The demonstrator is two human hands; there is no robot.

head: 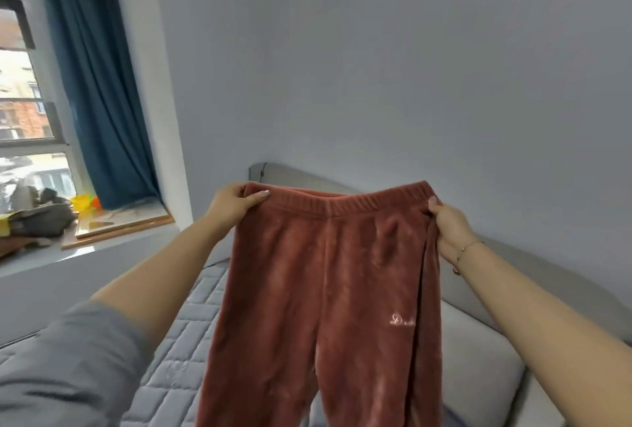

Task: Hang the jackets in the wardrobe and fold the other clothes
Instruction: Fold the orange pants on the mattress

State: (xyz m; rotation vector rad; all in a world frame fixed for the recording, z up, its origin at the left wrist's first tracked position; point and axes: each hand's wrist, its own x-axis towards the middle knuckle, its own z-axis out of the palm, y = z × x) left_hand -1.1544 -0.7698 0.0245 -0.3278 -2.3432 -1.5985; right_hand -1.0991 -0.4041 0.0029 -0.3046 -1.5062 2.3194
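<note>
Rust-red fleece trousers [321,307] hanging upright in mid-air above quilted grey bed [191,334], held by elastic waistband, legs trailing out of lower frame edge. Fabric plush, sheen streaked; small pale embroidered logo [402,320] showing on one leg. Left hand [236,204] pinching one waistband corner, thumb lying on front. Right hand [449,226] gripping opposite corner, side seam bunching under fingers.
</note>
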